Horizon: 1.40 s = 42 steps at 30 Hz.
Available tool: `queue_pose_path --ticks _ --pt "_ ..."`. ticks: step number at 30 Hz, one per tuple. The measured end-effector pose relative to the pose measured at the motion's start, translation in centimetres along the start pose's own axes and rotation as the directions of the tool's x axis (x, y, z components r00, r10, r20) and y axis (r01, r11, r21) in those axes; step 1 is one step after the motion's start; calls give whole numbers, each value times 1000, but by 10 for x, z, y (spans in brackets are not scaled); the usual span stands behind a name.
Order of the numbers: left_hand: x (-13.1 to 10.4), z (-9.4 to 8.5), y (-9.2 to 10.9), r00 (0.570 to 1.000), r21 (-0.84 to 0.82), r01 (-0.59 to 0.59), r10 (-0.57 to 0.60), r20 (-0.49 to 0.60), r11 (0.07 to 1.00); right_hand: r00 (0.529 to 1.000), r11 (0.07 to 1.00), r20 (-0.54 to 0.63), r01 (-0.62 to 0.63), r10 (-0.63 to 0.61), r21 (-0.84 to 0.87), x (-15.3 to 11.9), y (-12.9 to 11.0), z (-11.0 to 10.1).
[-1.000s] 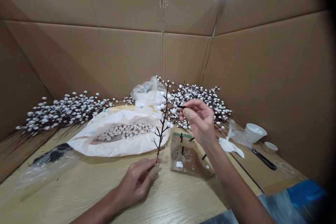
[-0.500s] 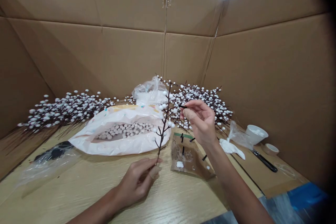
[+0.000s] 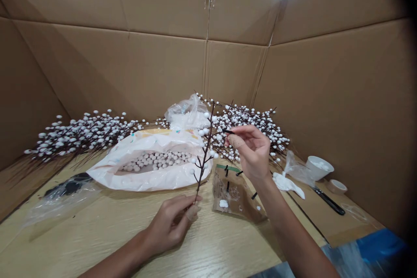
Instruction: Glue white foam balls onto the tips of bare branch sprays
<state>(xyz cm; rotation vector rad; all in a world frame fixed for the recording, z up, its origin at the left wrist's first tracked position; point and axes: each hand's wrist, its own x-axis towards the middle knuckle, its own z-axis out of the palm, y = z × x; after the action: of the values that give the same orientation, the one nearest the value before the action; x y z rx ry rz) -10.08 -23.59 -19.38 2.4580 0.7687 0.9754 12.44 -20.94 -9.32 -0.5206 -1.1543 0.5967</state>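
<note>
Branch (image 3: 204, 158) stands nearly upright above the front of the tabletop (image 3: 137, 234), its tip leaning slightly to the right. Left hand (image 3: 174, 221): thumb and fingers closed in a pinch on the lower end of the stem. White berries sit along the stem and on its side twigs; some lower twigs have bare ends. Right hand (image 3: 250, 150): thumb and index finger closed on a thin black piece (image 3: 228, 131), which points toward the upper stem; whether the two touch cannot be told.

Open white bag (image 3: 146, 181), containing loose white berries (image 3: 159, 160), lies behind the left hand. Cardboard block (image 3: 237, 208), with black pieces standing in it and a white lump on it, sits below the right hand. Berry bundles lie at the left (image 3: 81, 132) and behind the right hand (image 3: 276, 132). White cup (image 3: 319, 168), tape roll (image 3: 336, 186) and black-handled knife (image 3: 330, 202) lie at the right.
</note>
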Motion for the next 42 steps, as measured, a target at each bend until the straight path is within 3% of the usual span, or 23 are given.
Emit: queue_pose_path --ticks 9,16,24,32,42 --pt "-1 -1 0 1000 -11 4 -4 7 1000 997 997 -36 72 -72 3 -2 -2 0" --pt "0 -1 1 1000 -54 16 -16 9 998 996 994 25 90 -88 -68 -5 -7 0" --pt "-2 1 -2 1000 -21 0 0 -26 1000 998 994 17 55 -53 -96 -3 -1 -1" --pt "-2 0 -2 1000 -13 -6 6 -28 1000 999 1000 44 11 -11 8 -3 -2 -1" --pt "-2 2 -5 1000 -40 4 -5 -12 999 998 998 35 -59 58 22 -2 -3 -1"
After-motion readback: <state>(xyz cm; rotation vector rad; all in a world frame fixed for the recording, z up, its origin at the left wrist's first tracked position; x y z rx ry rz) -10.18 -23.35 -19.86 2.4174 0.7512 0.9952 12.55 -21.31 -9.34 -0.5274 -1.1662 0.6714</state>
